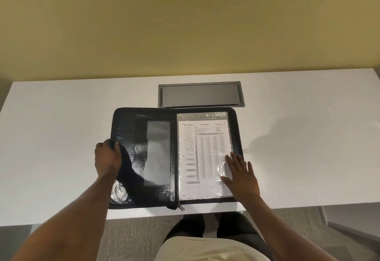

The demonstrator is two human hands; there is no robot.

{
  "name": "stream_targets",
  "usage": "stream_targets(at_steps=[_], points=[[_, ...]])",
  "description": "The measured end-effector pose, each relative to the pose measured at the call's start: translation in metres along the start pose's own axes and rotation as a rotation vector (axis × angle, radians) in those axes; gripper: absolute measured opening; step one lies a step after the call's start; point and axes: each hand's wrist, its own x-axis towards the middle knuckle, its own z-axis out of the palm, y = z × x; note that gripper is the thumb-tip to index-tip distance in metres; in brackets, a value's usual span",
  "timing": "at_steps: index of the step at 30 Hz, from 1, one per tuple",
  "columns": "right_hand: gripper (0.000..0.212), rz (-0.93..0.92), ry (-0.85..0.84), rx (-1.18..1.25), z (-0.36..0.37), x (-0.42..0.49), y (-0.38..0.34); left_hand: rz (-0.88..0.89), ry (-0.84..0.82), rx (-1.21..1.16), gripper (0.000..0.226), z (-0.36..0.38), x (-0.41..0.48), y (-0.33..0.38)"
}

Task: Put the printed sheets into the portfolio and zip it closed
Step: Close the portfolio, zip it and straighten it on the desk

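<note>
A black zip portfolio [141, 137] lies open on the white table [61, 137], near its front edge. Its right half holds the printed sheets [203, 154] under a clear plastic sleeve. My left hand [108, 158] grips the outer edge of the left cover, thumb on the inside. My right hand [240, 176] rests flat, fingers spread, on the lower right part of the sheets. The zipper pull [181, 207] hangs at the bottom of the spine.
A grey metal cable hatch [200, 95] is set into the table just behind the portfolio. A yellow wall rises beyond the table. Grey carpet [133, 238] and my legs show below the front edge.
</note>
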Motion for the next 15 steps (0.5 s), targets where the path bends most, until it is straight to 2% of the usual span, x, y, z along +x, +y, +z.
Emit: stream_targets(at_steps=[9, 15], points=[[0.082, 0.007, -0.001, 0.022, -0.003, -0.006, 0.035, 0.040, 0.029, -0.036, 0.037, -0.016, -0.011, 0.042], [0.074, -0.036, 0.165, 0.156, -0.023, -0.010, 0.010, 0.129, 0.010, 0.021, 0.037, -0.060, -0.016, 0.082]])
